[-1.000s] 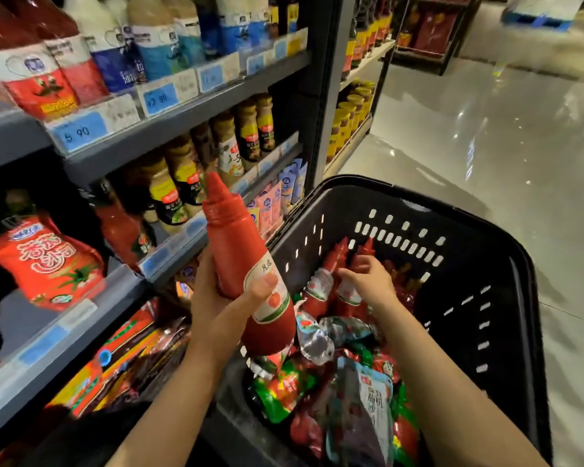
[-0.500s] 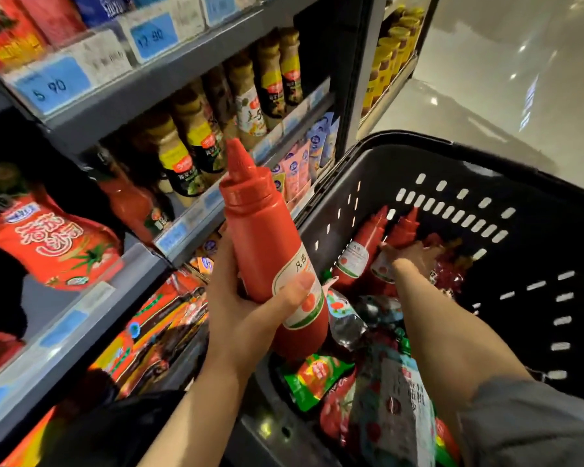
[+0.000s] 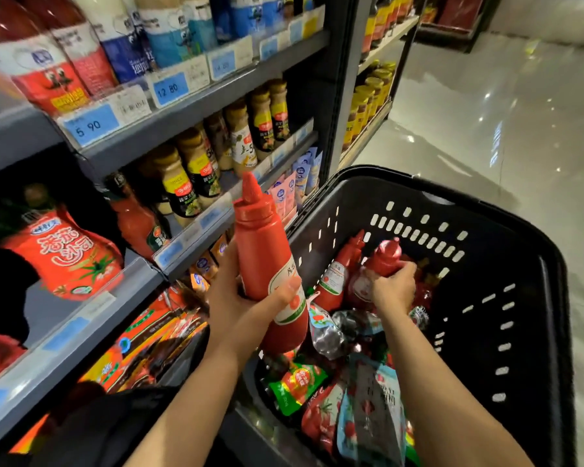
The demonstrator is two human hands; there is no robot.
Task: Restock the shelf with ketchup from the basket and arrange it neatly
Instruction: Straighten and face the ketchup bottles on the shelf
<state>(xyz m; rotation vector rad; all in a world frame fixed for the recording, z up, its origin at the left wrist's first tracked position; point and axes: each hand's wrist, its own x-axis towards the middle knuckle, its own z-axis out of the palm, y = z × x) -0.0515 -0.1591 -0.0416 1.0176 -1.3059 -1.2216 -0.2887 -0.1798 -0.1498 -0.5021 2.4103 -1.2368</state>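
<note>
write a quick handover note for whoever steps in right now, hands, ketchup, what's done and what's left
Left hand: grips a tall red ketchup squeeze bottle, upright, held between shelf and basket.
Right hand: inside the black basket, gripping a second ketchup bottle by its neck.
A third ketchup bottle leans in the basket beside it, with ketchup pouches lower down.
Done: two bottles in hand, neither shelved.
Left: place both on the shelf, then empty the basket and straighten the rows.

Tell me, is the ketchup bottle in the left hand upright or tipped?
Nearly upright: the ketchup bottle has its cap on top, leaning slightly left, gripped by the left hand.
</note>
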